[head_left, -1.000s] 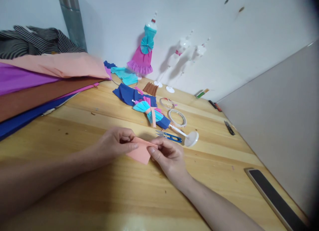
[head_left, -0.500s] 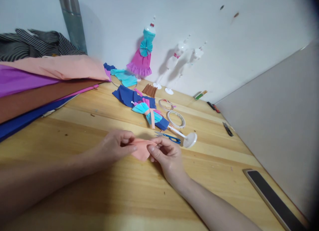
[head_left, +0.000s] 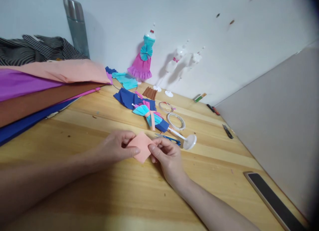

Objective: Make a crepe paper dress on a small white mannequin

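Note:
A small peach square of crepe paper (head_left: 141, 145) is held above the table, turned so its corners point up and down. My left hand (head_left: 119, 146) pinches its left corner between thumb and fingers. At the opposite corner, my right hand (head_left: 165, 154) grips it the same way. Just beyond my hands lie blue thread snips (head_left: 171, 140), partly hidden by my right fingers. A mini dress form lies on its side there, with a white round base (head_left: 189, 142), dark blue paper and a turquoise bow (head_left: 143, 110) tied with a peach strip.
Tape rolls (head_left: 176, 121), a pleated brown piece (head_left: 150, 93) and dark blue paper (head_left: 124, 97) lie farther back. A dressed mannequin (head_left: 142, 63) and two bare ones stand by the wall. Folded coloured paper (head_left: 50, 94) fills the left; a phone (head_left: 271, 197) and cutter (head_left: 227, 131) lie right.
The peach piece was folded over at its top edge; now it is spread into a flat square. Both hands stay in nearly the same place, and the view has tilted slightly up.

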`<state>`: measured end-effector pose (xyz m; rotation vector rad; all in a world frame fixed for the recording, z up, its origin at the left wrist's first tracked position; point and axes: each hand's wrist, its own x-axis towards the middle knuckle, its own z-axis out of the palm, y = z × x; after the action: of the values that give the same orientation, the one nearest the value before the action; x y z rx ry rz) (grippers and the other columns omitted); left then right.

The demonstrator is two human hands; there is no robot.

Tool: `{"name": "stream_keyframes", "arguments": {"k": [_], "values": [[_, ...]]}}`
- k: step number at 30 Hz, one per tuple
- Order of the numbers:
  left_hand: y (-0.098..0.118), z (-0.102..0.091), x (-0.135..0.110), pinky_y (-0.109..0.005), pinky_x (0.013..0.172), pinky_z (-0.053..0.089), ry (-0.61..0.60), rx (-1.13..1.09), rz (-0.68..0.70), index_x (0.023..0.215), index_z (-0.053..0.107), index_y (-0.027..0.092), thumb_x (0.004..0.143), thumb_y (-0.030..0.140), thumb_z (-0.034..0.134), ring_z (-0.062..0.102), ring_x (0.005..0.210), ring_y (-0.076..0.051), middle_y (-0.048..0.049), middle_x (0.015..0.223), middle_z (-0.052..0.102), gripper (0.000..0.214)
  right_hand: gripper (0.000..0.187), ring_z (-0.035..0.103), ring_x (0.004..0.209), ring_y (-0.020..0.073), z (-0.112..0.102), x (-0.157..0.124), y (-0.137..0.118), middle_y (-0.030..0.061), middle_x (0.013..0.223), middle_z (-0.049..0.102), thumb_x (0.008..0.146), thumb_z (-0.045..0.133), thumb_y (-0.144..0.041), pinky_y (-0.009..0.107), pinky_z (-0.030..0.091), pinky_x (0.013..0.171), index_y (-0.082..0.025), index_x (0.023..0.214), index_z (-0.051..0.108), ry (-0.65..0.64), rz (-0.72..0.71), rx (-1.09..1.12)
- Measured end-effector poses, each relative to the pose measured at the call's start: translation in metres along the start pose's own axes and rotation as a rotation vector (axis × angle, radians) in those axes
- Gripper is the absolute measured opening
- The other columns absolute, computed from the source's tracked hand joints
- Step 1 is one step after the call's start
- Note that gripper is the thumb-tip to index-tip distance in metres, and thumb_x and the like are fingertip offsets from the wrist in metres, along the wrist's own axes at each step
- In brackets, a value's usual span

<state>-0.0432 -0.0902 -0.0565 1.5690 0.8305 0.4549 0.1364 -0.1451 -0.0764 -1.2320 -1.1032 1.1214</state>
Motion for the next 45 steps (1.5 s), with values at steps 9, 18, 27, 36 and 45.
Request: {"name": "stream_keyframes", "arguments": {"k": [9, 18, 27, 36, 45], "values": [[-0.002, -0.001, 0.0, -0.022, 0.051, 0.022, 0.0, -0.061, 0.048, 0.061, 0.036, 0.019, 0.073, 0.034, 0.053, 0.033, 0.053, -0.008, 0.006, 0.057, 0.036, 0.026, 0.021, 0.042, 0.038, 0.0067, -0.001, 0.0, -0.002, -0.0056, 0.046, 0.052, 0.072, 0.074, -0.036, 0.021, 0.03, 0.042, -0.017, 0.071, 0.065, 0.008, -0.024, -0.025], [-0.001, 0.001, 0.002, -0.023, 0.051, 0.024, 0.062, 0.073, 0.013, 0.056, 0.036, 0.02, 0.068, 0.036, 0.052, 0.034, 0.054, -0.01, 0.0053, 0.056, 0.031, 0.026, 0.025, 0.042, 0.038, 0.0074, 0.003, -0.002, -0.008, -0.0048, 0.045, 0.052, 0.071, 0.073, -0.04, 0.02, 0.03, 0.04, -0.017, 0.07, 0.065, -0.058, -0.009, -0.061], [-0.005, 0.0, 0.002, -0.022, 0.05, 0.023, 0.047, 0.02, 0.046, 0.055, 0.034, 0.019, 0.068, 0.033, 0.055, 0.032, 0.052, -0.008, 0.006, 0.054, 0.031, 0.028, 0.026, 0.042, 0.039, 0.0068, 0.002, -0.001, -0.008, -0.005, 0.046, 0.052, 0.07, 0.075, -0.039, 0.02, 0.03, 0.041, -0.016, 0.068, 0.064, -0.077, 0.049, -0.049], [-0.004, 0.001, 0.001, -0.023, 0.058, 0.036, 0.066, -0.282, -0.025, 0.073, 0.06, 0.014, 0.068, 0.036, 0.064, 0.054, 0.061, -0.012, -0.0004, 0.065, 0.064, 0.023, 0.017, 0.041, 0.036, 0.0045, -0.002, 0.001, 0.003, -0.0042, 0.057, 0.059, 0.071, 0.075, -0.032, 0.019, 0.027, 0.037, -0.018, 0.078, 0.068, -0.061, 0.006, 0.127], [-0.007, 0.0, 0.0, -0.025, 0.064, 0.042, 0.13, -0.308, 0.001, 0.081, 0.066, 0.013, 0.068, 0.031, 0.067, 0.059, 0.066, -0.014, -0.0016, 0.071, 0.069, 0.022, 0.011, 0.042, 0.037, 0.0056, -0.004, 0.002, 0.005, -0.0055, 0.048, 0.055, 0.07, 0.075, -0.028, 0.02, 0.027, 0.041, -0.019, 0.076, 0.072, -0.05, 0.007, 0.162]]}}
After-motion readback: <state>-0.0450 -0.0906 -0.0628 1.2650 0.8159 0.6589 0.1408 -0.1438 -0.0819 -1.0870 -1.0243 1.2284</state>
